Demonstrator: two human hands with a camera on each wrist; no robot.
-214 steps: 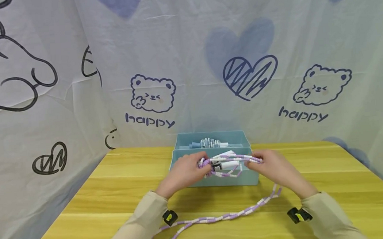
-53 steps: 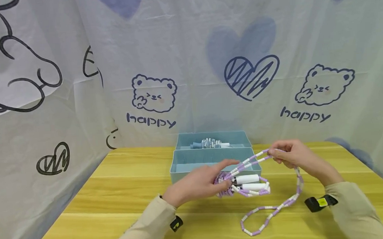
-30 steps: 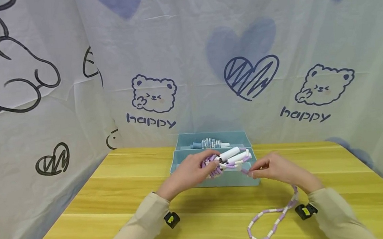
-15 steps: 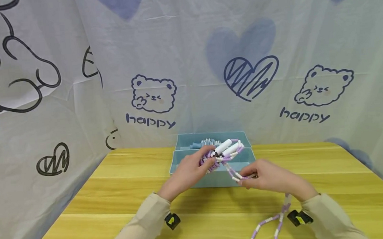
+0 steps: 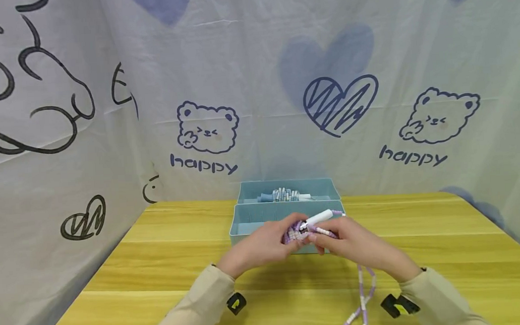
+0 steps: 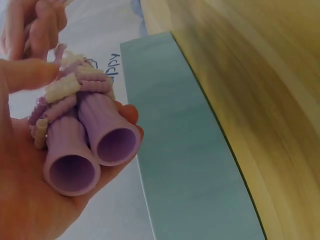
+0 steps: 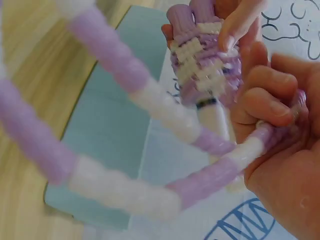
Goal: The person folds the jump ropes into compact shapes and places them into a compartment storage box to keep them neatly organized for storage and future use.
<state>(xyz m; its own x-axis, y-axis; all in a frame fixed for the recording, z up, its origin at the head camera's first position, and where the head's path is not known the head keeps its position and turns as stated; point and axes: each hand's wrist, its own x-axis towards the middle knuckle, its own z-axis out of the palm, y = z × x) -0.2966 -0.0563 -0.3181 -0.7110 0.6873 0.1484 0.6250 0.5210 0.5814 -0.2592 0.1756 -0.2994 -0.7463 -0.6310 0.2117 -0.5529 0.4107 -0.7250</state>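
A beaded jump rope in purple and white is bundled over the box front in the head view. My left hand (image 5: 265, 244) grips its two handles (image 6: 112, 130) side by side, their hollow purple ends towards the left wrist camera. Turns of beads (image 7: 200, 65) wrap the handles, and a white handle end (image 5: 320, 217) sticks out to the right. My right hand (image 5: 359, 243) is close beside the bundle with fingers curled round the free rope (image 7: 125, 195). The loose tail (image 5: 363, 295) hangs below that hand to the table's near side.
Behind the hands stands a blue-green box (image 5: 263, 213) with two compartments. A blue-and-white beaded jump rope (image 5: 284, 196) lies bundled in the rear one. The wooden table (image 5: 158, 258) meets a printed cloth (image 5: 277, 146) at the back.
My right hand has come in from the right to the bundle, carrying the rope round the handles. The loose tail has shifted from a loop on the table and now hangs shorter.
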